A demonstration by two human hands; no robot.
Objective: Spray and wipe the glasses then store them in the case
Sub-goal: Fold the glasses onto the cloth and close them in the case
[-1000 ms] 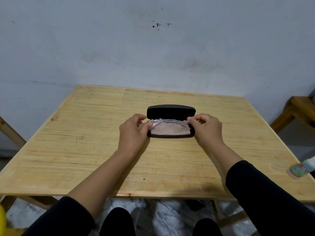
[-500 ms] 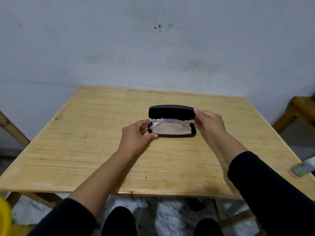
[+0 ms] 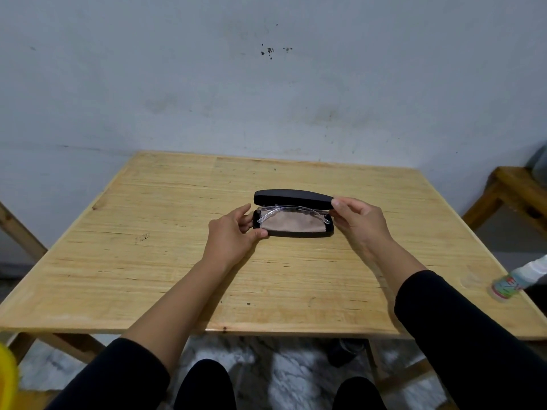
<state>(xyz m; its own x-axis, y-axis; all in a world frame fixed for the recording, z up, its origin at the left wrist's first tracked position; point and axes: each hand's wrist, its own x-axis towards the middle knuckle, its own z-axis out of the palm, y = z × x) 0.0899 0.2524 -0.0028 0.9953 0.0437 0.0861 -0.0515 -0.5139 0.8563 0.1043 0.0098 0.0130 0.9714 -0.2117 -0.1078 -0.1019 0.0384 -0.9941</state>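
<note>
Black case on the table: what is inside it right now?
The open black case holds clear glasses lying on a beige cloth. Anything under the cloth is hidden.

- Light is soft, even and rather dim, with a cool grey cast on the wall (image 3: 266,84).
- Shadows are faint: a weak one lies on the table (image 3: 148,261) beside the left forearm (image 3: 183,297).
- No glare; the wood has a dull sheen only.
- The centre is fairly sharp.
- Wide-angle bending curves the table's edges.
- The bottle (image 3: 515,279) at the right edge and a yellow object (image 3: 7,380) at lower left are blurred.
</note>
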